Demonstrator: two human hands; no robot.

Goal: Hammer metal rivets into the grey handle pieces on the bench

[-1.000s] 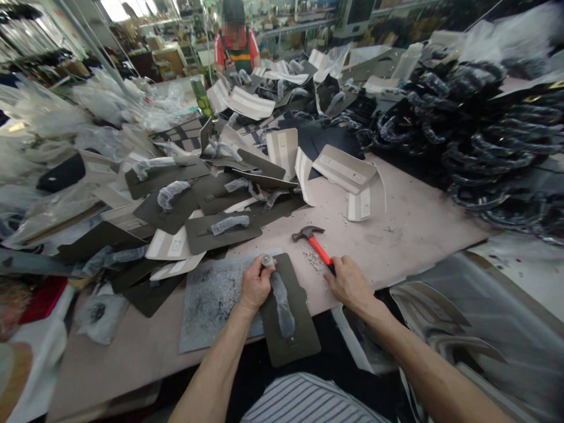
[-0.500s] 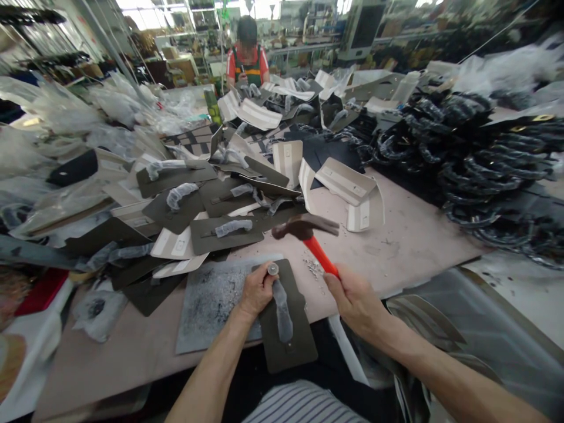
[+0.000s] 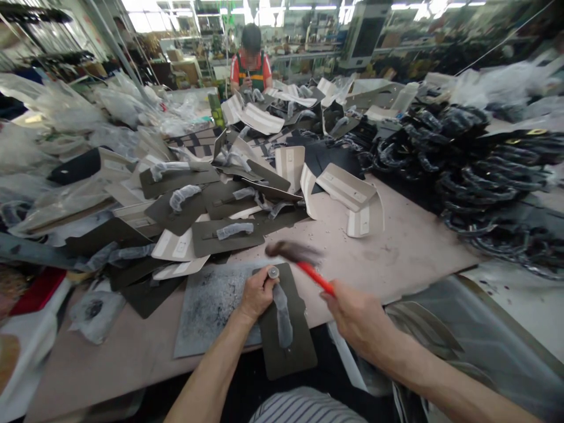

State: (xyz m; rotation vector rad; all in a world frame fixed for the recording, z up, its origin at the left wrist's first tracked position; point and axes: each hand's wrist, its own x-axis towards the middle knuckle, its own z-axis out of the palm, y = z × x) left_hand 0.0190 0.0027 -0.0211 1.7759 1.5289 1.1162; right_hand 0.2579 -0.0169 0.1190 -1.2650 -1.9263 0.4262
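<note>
the hammer has changed most: half a second ago it was raised and fairly sharp, and now its head is a dark blur, lower in view and just beyond the round end of the metal rod, apart from it in the picture. the right hand has its grip closed around the red handle. the left hand has scarcely shifted; its grip is narrow, fingers and thumb pinching the rod, which points up towards the camera. the dark panel has kept its place under that hand, partly over the grey slab, its near end jutting past the edge of the worktop. the plastic-wrapped handle lies along the panel. the blur suggests a swing in progress, so i judge the work to be at a blow on the rod, with rod and panel held steady for it. the rod's lower end is hidden, so i cannot tell whether it touches the panel.
</note>
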